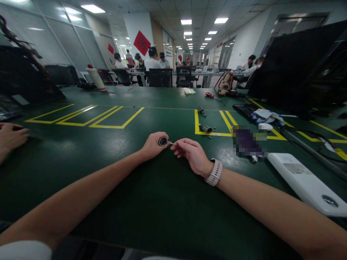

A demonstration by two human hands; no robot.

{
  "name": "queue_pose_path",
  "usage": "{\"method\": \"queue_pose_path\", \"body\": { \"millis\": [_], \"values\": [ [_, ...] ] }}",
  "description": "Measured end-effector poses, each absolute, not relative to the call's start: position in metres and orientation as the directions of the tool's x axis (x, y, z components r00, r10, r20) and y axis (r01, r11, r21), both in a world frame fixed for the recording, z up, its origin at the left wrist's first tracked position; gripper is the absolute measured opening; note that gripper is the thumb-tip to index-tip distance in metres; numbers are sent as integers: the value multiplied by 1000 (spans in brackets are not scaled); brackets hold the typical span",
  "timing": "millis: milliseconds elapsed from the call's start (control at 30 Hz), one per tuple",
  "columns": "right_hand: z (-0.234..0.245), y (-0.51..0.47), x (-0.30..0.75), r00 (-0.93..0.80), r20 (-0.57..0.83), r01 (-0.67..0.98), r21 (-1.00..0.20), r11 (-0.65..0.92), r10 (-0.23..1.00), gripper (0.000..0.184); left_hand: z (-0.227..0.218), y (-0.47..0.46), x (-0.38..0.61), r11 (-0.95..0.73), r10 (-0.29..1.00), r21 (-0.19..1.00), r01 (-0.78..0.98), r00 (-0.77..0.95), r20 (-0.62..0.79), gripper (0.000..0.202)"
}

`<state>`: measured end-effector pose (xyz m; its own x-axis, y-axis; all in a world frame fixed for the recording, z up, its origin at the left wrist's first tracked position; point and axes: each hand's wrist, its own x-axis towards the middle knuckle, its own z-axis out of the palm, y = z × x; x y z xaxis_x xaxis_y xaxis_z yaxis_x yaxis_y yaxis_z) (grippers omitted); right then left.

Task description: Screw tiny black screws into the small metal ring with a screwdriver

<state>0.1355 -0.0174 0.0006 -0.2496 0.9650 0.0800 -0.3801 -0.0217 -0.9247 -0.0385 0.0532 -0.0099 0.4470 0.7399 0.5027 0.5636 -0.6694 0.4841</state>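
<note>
While cylinder in grasp, device-label illegible.

Lower R of frame: long white device w/ dark oval, flat on green table. Mid R: blue-and-white fabric, glove-like; below-L of it, pixelated dark rectangle. Upper L: off-white cylinder w/ red top. Upper ctr: red diamond sign on white pillar, ppl seated in bkgd, office chairs, ceiling lights.

No text legible: red diamond sign on pillar, label on white device too blurred.
</note>
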Motion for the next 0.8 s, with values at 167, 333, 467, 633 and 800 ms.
{"method": "queue_pose_path", "body": {
  "millis": [167, 333, 467, 633, 800],
  "values": [
    [-3, -12, 140, -280, 81, -426, -903, -48, 957, 14, -8, 50, -38, -673, 740, 546, 499, 464, 487, 20],
    [-4, -10, 141, -300, 90, -448, -892, -57, 950, 14, -6, 49, -36, -661, 745, 605, 443, 482, 462, 20],
    [-1, -14, 139, -249, 74, -445, -894, -46, 966, 13, -8, 51, -37, -673, 739, 533, 513, 453, 499, 18],
    [-2, -16, 135, -236, 77, -389, -921, -21, 969, 13, -9, 53, -38, -681, 720, 408, 608, 457, 522, 17],
    [0, -14, 137, -265, 56, -400, -915, -57, 963, 14, -8, 53, -39, -708, 695, 387, 590, 489, 527, 15]
  ]
}}
